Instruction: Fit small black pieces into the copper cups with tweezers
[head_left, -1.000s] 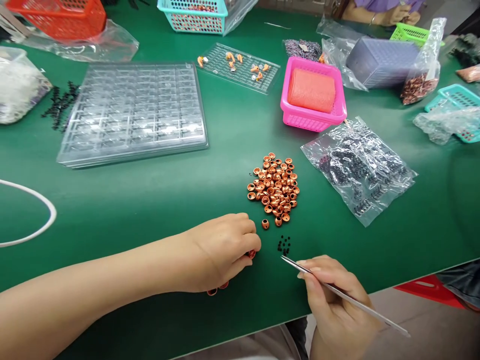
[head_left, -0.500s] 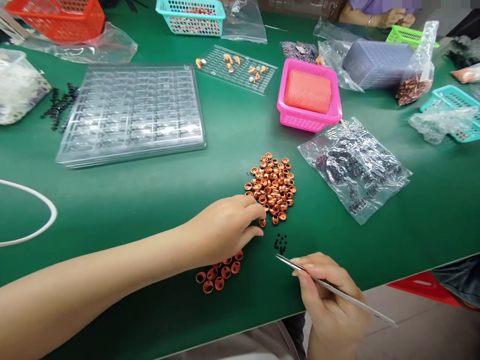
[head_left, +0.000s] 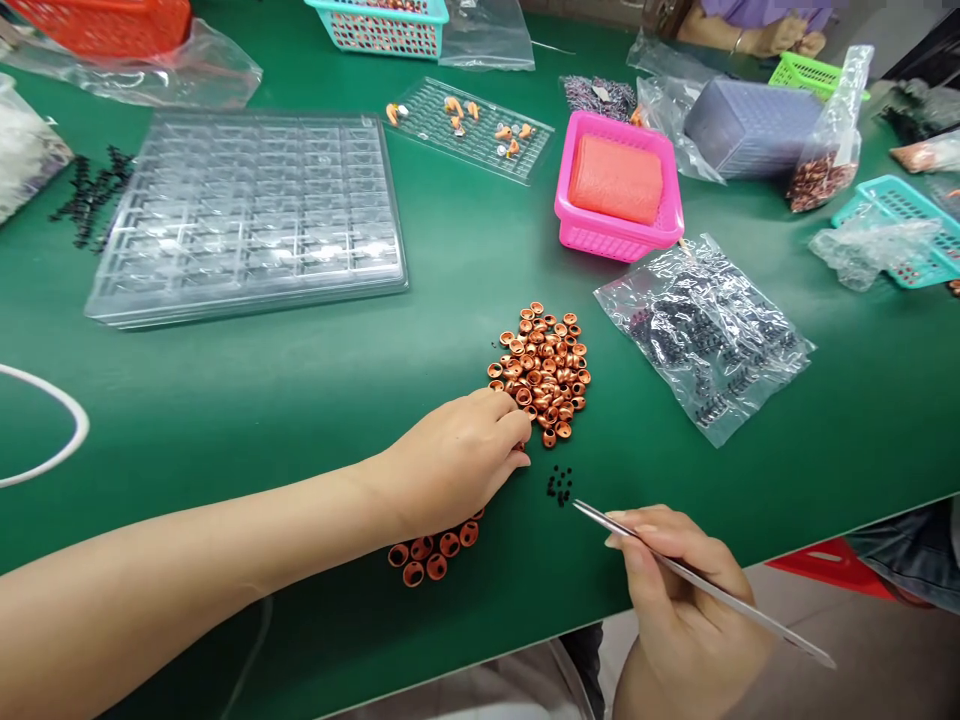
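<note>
My left hand (head_left: 469,450) is at the lower left edge of a heap of small copper-coloured round shells (head_left: 551,365). Its thumb and forefinger are pinched on one copper-coloured shell (head_left: 520,447), mostly hidden by the fingers. Partly covered by my forearm, a smaller group of the same shells (head_left: 436,566) lies with openings upward, dark inside some of them. My right hand (head_left: 690,590) grips metal tweezers (head_left: 701,580), the tips pointing left. Just beyond those tips is a scatter of tiny black discs (head_left: 559,487).
A stack of clear compartment trays (head_left: 255,220) lies at left. Behind the heap stands a pink basket (head_left: 619,240) holding an orange-red roll; a clear bag of black parts (head_left: 709,335) is to its front right. A small tray (head_left: 427,120) bears orange pieces. Another person's hands (head_left: 787,38) show at the back.
My left thumb and forefinger have closed on a shell at the heap's edge. My right hand has moved right with the tweezers, away from the black discs.
</note>
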